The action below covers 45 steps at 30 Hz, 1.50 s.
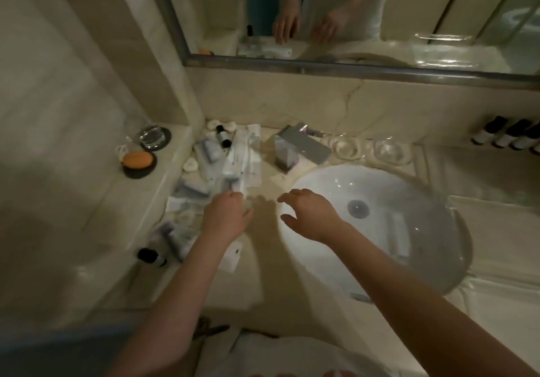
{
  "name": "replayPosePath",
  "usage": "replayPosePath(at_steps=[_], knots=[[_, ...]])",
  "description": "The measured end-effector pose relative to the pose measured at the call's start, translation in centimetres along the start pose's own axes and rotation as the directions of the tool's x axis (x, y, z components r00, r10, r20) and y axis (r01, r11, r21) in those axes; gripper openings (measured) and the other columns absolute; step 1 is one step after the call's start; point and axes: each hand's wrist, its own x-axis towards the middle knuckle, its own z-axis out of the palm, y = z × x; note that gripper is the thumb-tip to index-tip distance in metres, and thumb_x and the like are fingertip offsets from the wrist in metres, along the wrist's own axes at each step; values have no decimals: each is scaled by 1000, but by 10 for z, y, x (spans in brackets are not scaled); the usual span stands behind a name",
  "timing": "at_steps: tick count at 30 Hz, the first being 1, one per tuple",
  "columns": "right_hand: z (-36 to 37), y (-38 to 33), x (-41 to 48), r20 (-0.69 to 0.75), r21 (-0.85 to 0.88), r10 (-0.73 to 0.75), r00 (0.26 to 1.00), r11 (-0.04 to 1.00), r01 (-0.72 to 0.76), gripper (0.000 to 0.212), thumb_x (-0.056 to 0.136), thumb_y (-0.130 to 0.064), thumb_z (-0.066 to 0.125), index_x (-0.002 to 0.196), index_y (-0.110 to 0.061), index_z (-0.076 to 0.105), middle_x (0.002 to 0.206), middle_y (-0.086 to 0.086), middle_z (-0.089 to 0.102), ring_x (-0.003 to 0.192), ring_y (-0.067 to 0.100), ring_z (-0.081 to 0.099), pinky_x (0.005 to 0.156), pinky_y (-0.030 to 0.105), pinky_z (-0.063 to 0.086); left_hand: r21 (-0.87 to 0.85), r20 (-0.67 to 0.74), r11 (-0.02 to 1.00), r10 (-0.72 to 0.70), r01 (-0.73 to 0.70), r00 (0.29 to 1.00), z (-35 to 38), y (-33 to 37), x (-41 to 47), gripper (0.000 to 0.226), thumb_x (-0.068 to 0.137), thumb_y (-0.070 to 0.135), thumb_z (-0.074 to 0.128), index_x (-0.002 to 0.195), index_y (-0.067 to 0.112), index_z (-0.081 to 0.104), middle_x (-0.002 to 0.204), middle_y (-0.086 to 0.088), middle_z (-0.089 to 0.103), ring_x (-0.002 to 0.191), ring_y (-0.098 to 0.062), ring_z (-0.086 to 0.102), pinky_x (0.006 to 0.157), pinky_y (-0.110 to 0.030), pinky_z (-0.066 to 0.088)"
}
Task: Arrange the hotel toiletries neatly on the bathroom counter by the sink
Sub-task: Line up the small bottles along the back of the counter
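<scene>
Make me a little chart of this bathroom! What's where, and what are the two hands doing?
place: bathroom counter with a white sink
toiletries: messy pile of packets, tubes and small bottles left of the faucet
left hand: at the pile's near edge; too blurry to tell any hold
right hand: fingers spread, holding nothing, over the sink's left rim
side ledge: orange soap on a dark dish
</scene>
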Motion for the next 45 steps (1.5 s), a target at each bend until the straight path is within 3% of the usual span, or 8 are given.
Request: replayPosePath(at_steps=[5, 10, 16, 25, 29, 35, 41, 45], knots=[[17, -38, 44, 117, -12, -95, 989, 995, 97, 38, 91, -30, 51, 128, -20, 51, 122, 5, 61, 111, 25, 56, 88, 34, 47, -74, 53, 968, -237, 240, 970, 0, -78, -12, 50, 91, 40, 52, 128, 7, 51, 132, -14, 53, 120, -30, 51, 98, -39, 45], [25, -69, 82, 157, -23, -161, 974, 986, 166, 37, 91, -30, 51, 127, -19, 53, 121, 6, 61, 110, 25, 56, 86, 36, 47, -108, -121, 913, -405, 394, 906, -6, -129, -32, 41, 90, 35, 54, 122, 10, 53, 127, -13, 48, 115, -30, 49, 91, -39, 44], [37, -94, 111, 211, -6, -209, 955, 977, 215, 39, 92, -31, 52, 129, -19, 52, 125, 6, 60, 113, 25, 56, 90, 34, 46, -65, 50, 868, -489, 491, 871, 3, -164, -51, 42, 84, 37, 58, 118, 13, 52, 125, -10, 48, 109, -27, 54, 90, -37, 46], [48, -107, 120, 230, 49, -250, 941, 968, 245, 36, 91, -27, 54, 126, -16, 54, 123, 7, 62, 110, 24, 58, 89, 34, 46, -107, 154, 864, -474, 492, 867, 9, -169, -48, 25, 92, 27, 54, 109, 9, 55, 116, -11, 58, 107, -26, 55, 91, -34, 44], [42, -97, 135, 214, 77, -202, 956, 979, 189, 37, 90, -26, 55, 126, -17, 54, 120, 8, 62, 106, 25, 58, 88, 35, 47, -253, 75, 866, -426, 431, 901, -8, -164, -28, 24, 91, 26, 57, 106, 7, 56, 106, -15, 63, 97, -28, 59, 80, -33, 44], [14, -81, 190, 113, 169, -91, 989, 983, 72, 46, 89, -25, 59, 133, -13, 48, 129, 11, 56, 114, 27, 56, 91, 33, 43, -398, -135, 878, -343, 267, 930, -58, -144, 31, 27, 87, 23, 62, 106, 4, 54, 106, -16, 62, 97, -29, 60, 80, -36, 49], [2, -63, 262, 101, 151, 57, 993, 986, -72, 37, 88, -22, 56, 122, -7, 53, 119, 17, 59, 104, 32, 57, 84, 38, 46, -406, -175, 898, -258, 169, 950, -87, -135, 95, 29, 90, 27, 58, 105, 2, 55, 102, -17, 63, 93, -30, 59, 75, -35, 45], [4, -55, 302, 100, 120, 137, 986, 982, -148, 42, 90, -24, 52, 128, -6, 49, 122, 18, 57, 110, 34, 55, 87, 38, 46, -377, -190, 911, -253, 168, 948, -93, -136, 133, 28, 90, 29, 57, 103, 4, 56, 98, -14, 63, 88, -26, 57, 67, -29, 36]])
